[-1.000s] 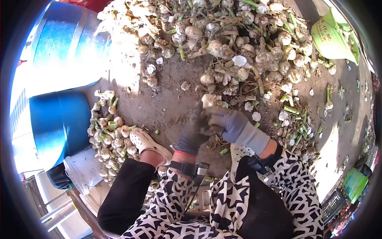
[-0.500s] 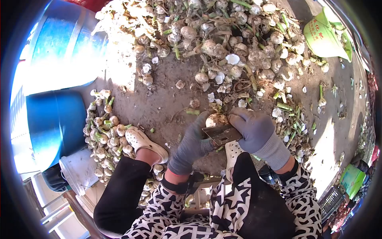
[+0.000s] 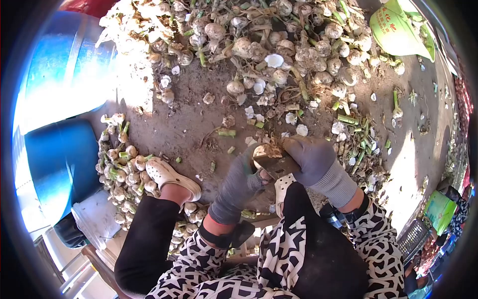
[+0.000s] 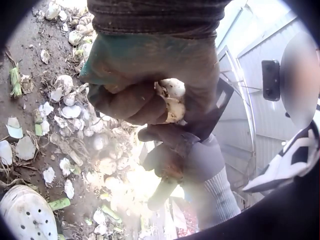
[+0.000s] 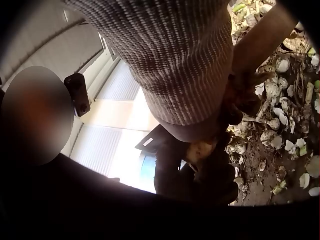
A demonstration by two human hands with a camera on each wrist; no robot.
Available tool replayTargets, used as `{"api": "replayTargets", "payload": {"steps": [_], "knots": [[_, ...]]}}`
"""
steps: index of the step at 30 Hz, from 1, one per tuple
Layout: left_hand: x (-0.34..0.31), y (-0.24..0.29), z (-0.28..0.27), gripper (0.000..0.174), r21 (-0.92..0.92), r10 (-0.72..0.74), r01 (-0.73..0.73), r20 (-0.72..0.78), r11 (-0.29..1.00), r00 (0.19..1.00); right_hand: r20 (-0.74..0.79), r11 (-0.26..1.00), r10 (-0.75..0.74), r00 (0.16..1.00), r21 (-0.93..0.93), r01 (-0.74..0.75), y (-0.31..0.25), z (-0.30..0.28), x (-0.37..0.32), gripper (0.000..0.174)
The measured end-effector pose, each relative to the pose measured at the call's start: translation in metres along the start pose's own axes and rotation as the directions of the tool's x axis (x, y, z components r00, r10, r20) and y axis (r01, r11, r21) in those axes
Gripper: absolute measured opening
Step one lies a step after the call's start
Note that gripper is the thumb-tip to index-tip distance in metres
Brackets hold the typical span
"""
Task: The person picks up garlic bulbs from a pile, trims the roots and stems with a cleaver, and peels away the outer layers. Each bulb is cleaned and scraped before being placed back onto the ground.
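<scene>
In the head view the gloved left hand (image 3: 234,184) grips a garlic bulb (image 3: 268,151) from its left side. The gloved right hand (image 3: 309,158) holds a flat dark blade (image 3: 275,166) that lies across the near side of the bulb. Pale parts of the bulb (image 4: 175,106) show between the left hand's curled fingers (image 4: 135,102) in the left wrist view. The right wrist view is dark; a corner of the blade (image 5: 152,140) and part of the bulb (image 5: 201,150) appear beside the hands. The blade's handle is hidden by the right hand.
A big heap of garlic with stems (image 3: 279,45) covers the ground ahead. Trimmed bulbs (image 3: 132,174) lie by the left shoe (image 3: 172,178), near blue barrels (image 3: 62,164) and a white bucket (image 3: 97,217). Cut stems and peelings (image 3: 348,129) lie right; a green bag (image 3: 401,32) stands farther back.
The hands first overlapped around a bulb; now they are apart on either side of it, with the blade visible against it. Surroundings have shifted slightly left and the left shoe shows lower.
</scene>
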State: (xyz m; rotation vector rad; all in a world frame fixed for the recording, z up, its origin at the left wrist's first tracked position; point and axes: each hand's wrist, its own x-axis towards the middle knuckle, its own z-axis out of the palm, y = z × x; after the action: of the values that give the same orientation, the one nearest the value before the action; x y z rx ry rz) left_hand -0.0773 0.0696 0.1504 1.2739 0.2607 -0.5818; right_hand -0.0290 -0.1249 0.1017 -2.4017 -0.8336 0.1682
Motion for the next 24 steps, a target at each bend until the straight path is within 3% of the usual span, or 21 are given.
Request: {"api": "replayTargets", "payload": {"steps": [1,2,3,4,5,6,8,9,10,12,13,14,15,16,17,18,20,21,22,23,24], "knots": [[-0.006,0.004,0.004,0.088,0.006,-0.017,0.016,0.093,1.000,0.996,0.200,0.973,0.217,0.955,-0.124,-0.195,0.023,0.025,-0.002,0.031],[-0.010,0.007,0.006,0.087,0.017,-0.038,0.036,0.194,0.999,0.980,0.356,0.891,0.443,0.823,-0.280,-0.358,0.038,0.037,-0.005,0.028],[-0.014,0.006,0.013,0.089,0.185,0.012,-0.054,0.218,0.981,0.976,0.362,0.884,0.458,0.812,-0.276,-0.376,0.042,0.035,-0.015,0.028],[-0.011,0.004,0.012,0.093,0.243,0.027,-0.087,0.237,0.966,0.971,0.404,0.826,0.527,0.748,-0.037,-0.562,0.048,0.032,-0.020,0.026],[-0.007,0.008,0.010,0.092,0.123,-0.001,-0.022,0.184,0.992,0.983,0.457,0.684,0.569,0.684,0.199,-0.702,0.052,0.030,-0.019,0.025],[-0.008,0.013,0.009,0.091,-0.001,-0.051,0.051,0.147,0.999,0.988,0.461,0.674,0.572,0.678,0.207,-0.709,0.038,0.017,-0.019,0.025],[0.006,0.006,-0.002,0.087,0.099,0.048,-0.059,0.114,0.993,0.992,0.708,0.279,0.378,0.596,0.527,-0.803,0.007,-0.025,-0.009,0.027],[0.012,0.011,-0.004,0.085,0.687,0.182,-0.201,0.100,0.699,0.978,0.559,0.131,0.378,0.738,0.757,-0.640,0.002,-0.007,-0.019,0.027],[0.013,0.014,-0.004,0.083,0.976,0.286,-0.198,0.163,0.096,0.944,0.558,0.133,0.375,0.741,0.758,-0.638,0.005,-0.003,-0.024,0.027],[0.006,0.022,-0.003,0.082,0.992,0.212,-0.107,0.090,0.069,0.973,0.595,0.138,0.451,0.665,0.690,-0.711,0.000,-0.005,-0.020,0.025],[0.002,0.021,-0.004,0.081,0.868,0.045,-0.018,-0.005,0.496,0.999,0.592,0.139,0.445,0.672,0.695,-0.705,-0.004,-0.008,-0.016,0.025],[-0.002,0.021,-0.006,0.079,0.575,-0.147,0.133,-0.022,0.808,0.989,0.583,0.171,0.422,0.694,0.701,-0.693,-0.010,-0.013,-0.012,0.024],[-0.005,0.012,-0.009,0.079,0.579,-0.146,0.135,-0.027,0.804,0.989,0.576,0.201,0.400,0.713,0.704,-0.681,-0.016,-0.020,-0.008,0.024],[-0.006,-0.004,-0.012,0.075,0.365,-0.064,0.057,0.006,0.929,0.998,0.569,0.232,0.378,0.730,0.705,-0.670,-0.021,-0.027,-0.007,0.023],[-0.006,-0.014,-0.015,0.070,0.125,0.028,-0.030,0.019,0.992,0.999,0.590,0.159,0.383,0.711,0.716,-0.680,-0.025,-0.036,-0.005,0.017],[-0.006,-0.019,-0.021,0.070,0.126,0.031,-0.033,0.016,0.991,0.999,0.590,0.161,0.380,0.713,0.716,-0.679,-0.024,-0.033,-0.007,0.017],[-0.007,-0.024,-0.029,0.050,0.250,0.062,-0.095,0.137,0.964,0.989,0.072,0.693,0.299,0.951,0.669,-0.268,-0.014,-0.021,-0.016,0.013],[-0.006,-0.015,-0.025,0.050,0.248,0.060,-0.093,0.136,0.964,0.989,0.030,0.720,0.212,0.977,0.671,-0.177,-0.008,-0.013,-0.016,0.014],[-0.007,0.000,-0.018,0.042,0.458,0.138,-0.216,0.197,0.862,0.971,0.031,0.719,0.211,0.977,0.672,-0.177,-0.001,-0.005,-0.016,0.014],[-0.008,0.013,-0.015,0.034,0.637,0.199,-0.334,0.275,0.695,0.941,0.242,0.841,0.228,0.943,0.439,-0.317,0.007,0.003,-0.014,0.015],[-0.013,0.019,-0.019,0.034,0.641,0.204,-0.342,0.281,0.687,0.938,0.423,0.908,0.294,0.857,0.156,-0.388,0.015,0.012,-0.014,0.016]]}}
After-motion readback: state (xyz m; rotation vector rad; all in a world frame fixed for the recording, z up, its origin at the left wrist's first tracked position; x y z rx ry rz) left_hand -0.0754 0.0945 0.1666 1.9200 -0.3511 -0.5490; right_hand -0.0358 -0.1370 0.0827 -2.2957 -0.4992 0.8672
